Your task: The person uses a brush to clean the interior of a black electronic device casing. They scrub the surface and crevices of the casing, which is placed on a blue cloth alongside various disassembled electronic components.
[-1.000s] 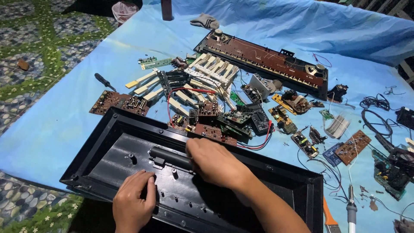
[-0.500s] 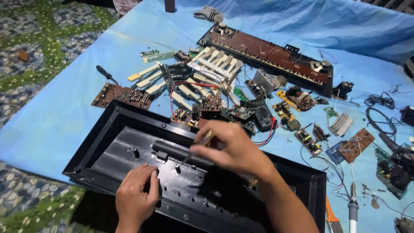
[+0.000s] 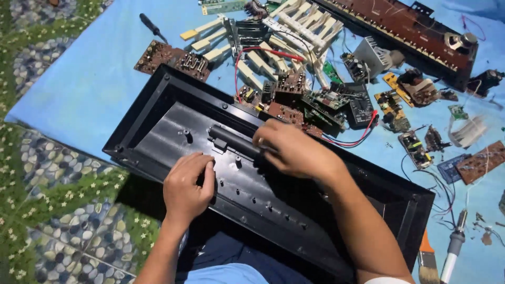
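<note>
**Both hands inside black plastic shell**

A long black plastic shell (image 3: 158,113) lay open side up on a blue sheet (image 3: 79,79), its near edge over the person's lap and hanging off the sheet toward a pebble-patterned floor (image 3: 58,221). It looked like a shallow tray: raised rim, glossy inner floor, a row of small screw posts, and a dark rounded bar (image 3: 234,141) running along the middle.

The left hand (image 3: 187,189) rested on the inner floor, fingers curled in against the plastic; what they gripped, if anything, couldn't be told. The right hand (image 3: 294,150) lay over the bar's right end, fingers bunched narrow on it; whether they pinched something small was hidden.

Just beyond the shell's far rim sat a heap of circuit boards (image 3: 315,102) with red wires (image 3: 352,141). Farther off: loose pale keys (image 3: 294,29), a brown key-contact strip (image 3: 400,26), and a screwdriver (image 3: 152,27). A soldering iron (image 3: 452,247) and a brush (image 3: 427,257) lay right of the shell.
</note>
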